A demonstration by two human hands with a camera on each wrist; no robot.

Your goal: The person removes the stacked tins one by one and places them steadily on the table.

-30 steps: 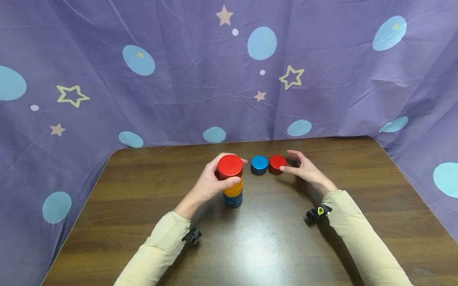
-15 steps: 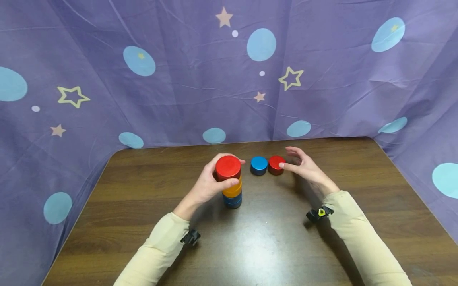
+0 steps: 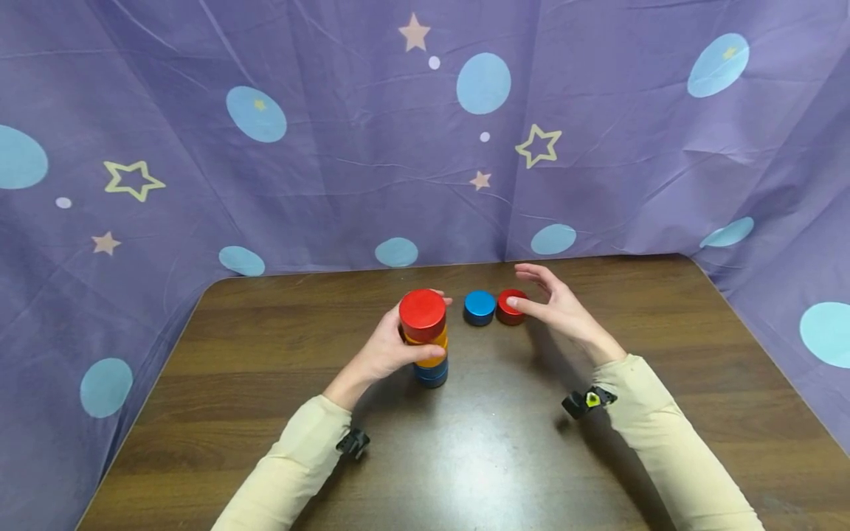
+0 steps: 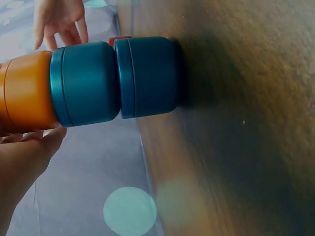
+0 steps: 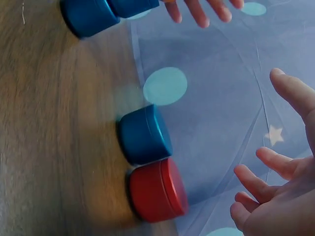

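A tall stack of round containers stands upright on the table, with a red one (image 3: 422,313) on top, orange below it and two blue ones (image 4: 88,83) at the bottom. My left hand (image 3: 393,346) curls round the stack at its orange part. To the right, a loose blue container (image 3: 479,307) and a red one (image 5: 156,191) stand side by side. My right hand (image 3: 561,313) is above and beside the loose red container, fingers spread, holding nothing; the right wrist view shows a gap between them.
The brown wooden table (image 3: 265,383) reaches back to a purple cloth (image 3: 332,184) with stars and blue spots. Black wrist cameras sit at both sleeves, low over the table.
My left hand has slid a little down the stack, from near the red container to the orange part. My right hand has moved slightly up and left, above the loose red container.
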